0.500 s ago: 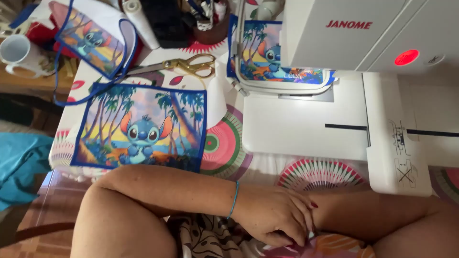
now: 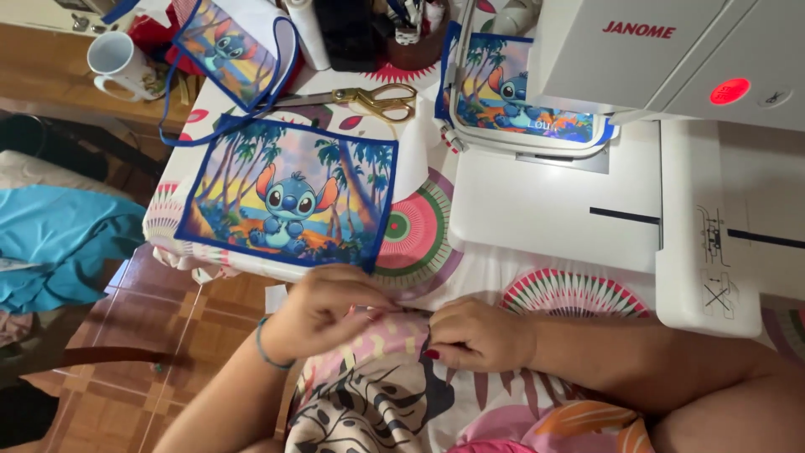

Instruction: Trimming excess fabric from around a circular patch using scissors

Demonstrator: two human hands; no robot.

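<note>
Both hands have drawn apart from their crossed pose half a second ago. The left hand (image 2: 323, 312) and right hand (image 2: 478, 334) now pinch a patterned fabric (image 2: 377, 394) at the near table edge (image 2: 470, 281), fingers curled shut on its top fold.

A crumpled pink, cream and black leaf-print cloth (image 2: 377, 386) lies bunched at the table's near edge.

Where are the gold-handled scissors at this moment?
In the head view, the scissors lie at the top centre of the table, just above the blue-bordered cartoon print and left of the sewing machine, away from both hands.
</note>
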